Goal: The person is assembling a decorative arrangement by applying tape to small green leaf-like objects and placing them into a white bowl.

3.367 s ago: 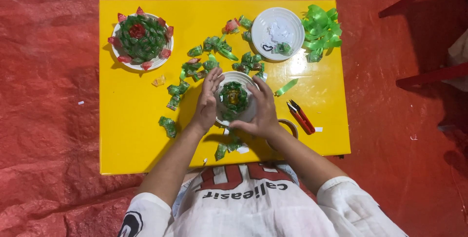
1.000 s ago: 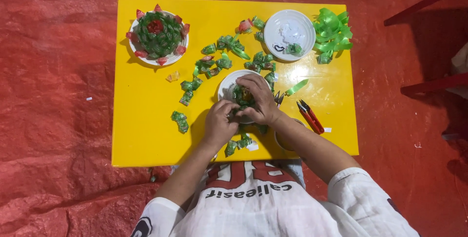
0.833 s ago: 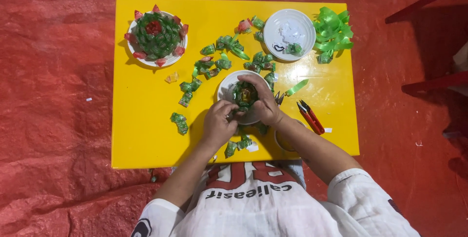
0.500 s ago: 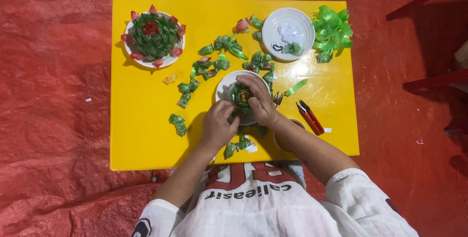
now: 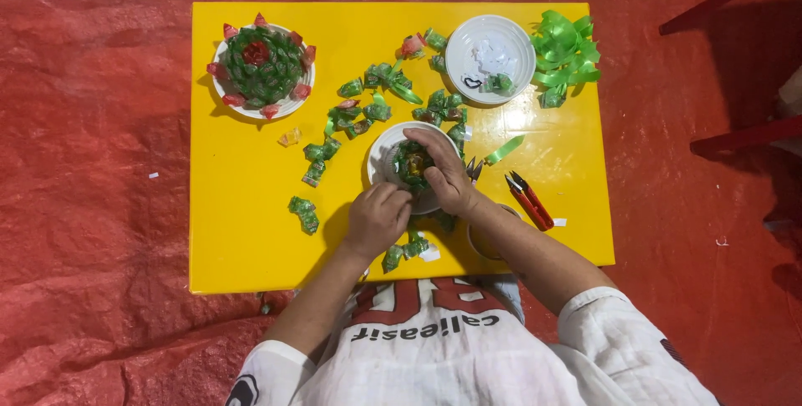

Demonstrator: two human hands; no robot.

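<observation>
Where hands meet: half-filled white plate [image 5: 380, 159]

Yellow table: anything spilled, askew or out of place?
Mostly orderly. One green piece lies off the yellow table, on the red tarp below its near edge. A pale scrap sits alone near the finished plate.

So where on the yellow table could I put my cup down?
The yellow table is bare along its left edge, below the finished plate, left of the lone green piece. The middle is crowded with green wrappers, and both hands sit at the small plate.
</observation>
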